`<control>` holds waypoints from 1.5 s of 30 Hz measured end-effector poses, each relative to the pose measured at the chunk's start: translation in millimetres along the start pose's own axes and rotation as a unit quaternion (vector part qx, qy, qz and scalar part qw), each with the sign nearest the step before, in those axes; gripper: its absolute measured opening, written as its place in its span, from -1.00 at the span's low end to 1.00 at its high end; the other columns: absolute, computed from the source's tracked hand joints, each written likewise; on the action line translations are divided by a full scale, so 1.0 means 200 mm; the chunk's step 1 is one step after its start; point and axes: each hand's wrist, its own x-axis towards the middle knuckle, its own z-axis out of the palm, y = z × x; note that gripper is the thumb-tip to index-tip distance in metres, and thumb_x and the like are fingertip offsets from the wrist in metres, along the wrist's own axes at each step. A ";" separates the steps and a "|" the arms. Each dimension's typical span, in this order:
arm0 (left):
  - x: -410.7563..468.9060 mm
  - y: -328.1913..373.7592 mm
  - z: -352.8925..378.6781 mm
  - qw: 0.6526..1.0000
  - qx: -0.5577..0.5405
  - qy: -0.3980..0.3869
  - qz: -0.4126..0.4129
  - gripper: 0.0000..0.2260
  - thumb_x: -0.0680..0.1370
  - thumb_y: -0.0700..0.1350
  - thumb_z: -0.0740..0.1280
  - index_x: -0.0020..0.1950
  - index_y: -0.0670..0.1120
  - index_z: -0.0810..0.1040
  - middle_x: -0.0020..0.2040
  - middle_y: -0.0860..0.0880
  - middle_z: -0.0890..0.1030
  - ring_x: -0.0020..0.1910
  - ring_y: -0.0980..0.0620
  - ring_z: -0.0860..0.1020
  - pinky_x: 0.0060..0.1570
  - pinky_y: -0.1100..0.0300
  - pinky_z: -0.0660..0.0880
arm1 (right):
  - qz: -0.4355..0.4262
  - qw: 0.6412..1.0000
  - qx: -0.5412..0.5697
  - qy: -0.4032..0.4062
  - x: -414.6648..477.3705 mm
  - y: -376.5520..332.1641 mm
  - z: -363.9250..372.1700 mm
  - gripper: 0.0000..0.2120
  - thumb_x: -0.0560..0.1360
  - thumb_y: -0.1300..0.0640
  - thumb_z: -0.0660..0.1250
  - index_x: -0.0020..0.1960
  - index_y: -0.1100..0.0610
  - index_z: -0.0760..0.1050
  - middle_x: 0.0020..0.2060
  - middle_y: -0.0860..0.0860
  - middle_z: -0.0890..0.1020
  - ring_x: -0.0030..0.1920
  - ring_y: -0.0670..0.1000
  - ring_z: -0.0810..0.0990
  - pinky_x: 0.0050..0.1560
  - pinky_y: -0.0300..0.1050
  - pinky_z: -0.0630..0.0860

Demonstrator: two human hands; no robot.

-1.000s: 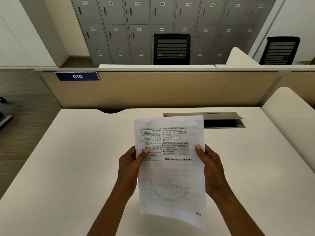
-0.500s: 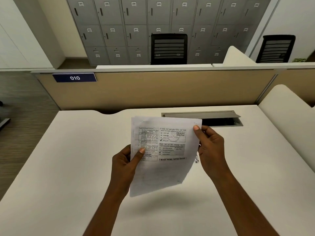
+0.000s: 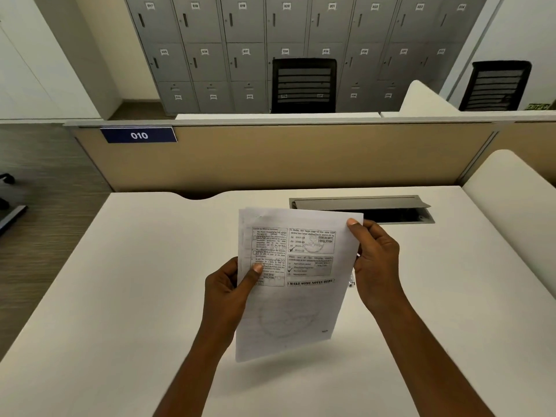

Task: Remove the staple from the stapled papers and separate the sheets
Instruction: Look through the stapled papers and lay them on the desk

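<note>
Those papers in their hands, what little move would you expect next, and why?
Probably the right hand draws the top sheet's upper right corner away from the sheet behind. The papers are held off the white desk, the left hand pinching their left edge, and a second sheet's edge already peeks out at the top left. I cannot see a staple in them; a small glinting object lies on the desk by the right hand.
</note>
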 end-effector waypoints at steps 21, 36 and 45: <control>-0.02 0.01 0.01 1.000 0.003 0.000 0.005 -0.82 0.57 -0.18 0.42 0.16 -0.11 0.69 0.06 -0.07 0.76 0.05 -0.10 0.73 0.07 -0.07 0.66 | -0.019 1.000 -0.019 0.001 -0.04 -0.03 -0.02 -0.88 0.58 0.15 0.37 0.04 0.15 0.67 -0.04 0.08 0.73 -0.02 0.12 0.70 -0.08 0.00 0.63; -0.04 0.00 0.00 1.000 -0.018 -0.002 0.011 -0.82 0.57 -0.19 0.41 0.16 -0.12 0.69 0.06 -0.08 0.75 0.05 -0.11 0.73 0.02 0.00 0.67 | -0.014 0.998 -0.030 -0.060 -0.07 -0.05 -0.08 -0.85 0.60 0.15 0.33 0.04 0.19 0.64 -0.03 0.12 0.74 -0.06 0.11 0.72 -0.14 -0.07 0.64; -0.01 0.02 -0.03 1.000 0.015 0.019 0.020 -0.84 0.57 -0.15 0.43 0.13 -0.08 0.70 0.03 -0.04 0.76 0.00 -0.06 0.74 -0.03 0.05 0.69 | 0.078 0.985 -0.079 -0.128 -0.16 0.16 -0.20 -0.81 0.58 0.26 0.34 0.17 0.21 0.63 0.05 0.15 0.73 0.09 0.17 0.70 0.14 0.07 0.62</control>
